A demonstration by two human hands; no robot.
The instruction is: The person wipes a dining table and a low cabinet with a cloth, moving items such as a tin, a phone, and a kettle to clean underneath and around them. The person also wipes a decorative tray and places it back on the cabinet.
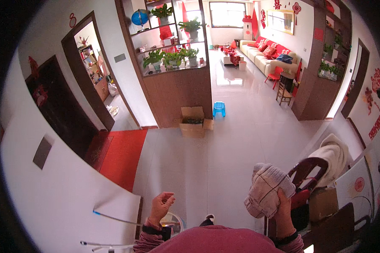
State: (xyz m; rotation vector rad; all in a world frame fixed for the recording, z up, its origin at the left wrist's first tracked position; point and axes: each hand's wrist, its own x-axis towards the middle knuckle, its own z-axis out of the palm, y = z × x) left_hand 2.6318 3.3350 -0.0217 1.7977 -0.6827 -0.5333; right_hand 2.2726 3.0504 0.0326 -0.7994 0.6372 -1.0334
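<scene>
A bunched, folded cloth, greyish with dark lines across it, is gripped in my right hand at the lower right, beside a dark chair. My left hand is raised at the lower centre-left with bent fingers and nothing visible in it. Below that hand, partly hidden by the arm, stands a round light-coloured container. Thin rods, one with a blue tip, lean near the wall at the lower left.
An open cardboard box and a blue plastic stool stand ahead on the tiled floor. A red mat lies by the left doorway. At the right are a dark chair with a cream cloth and a carton.
</scene>
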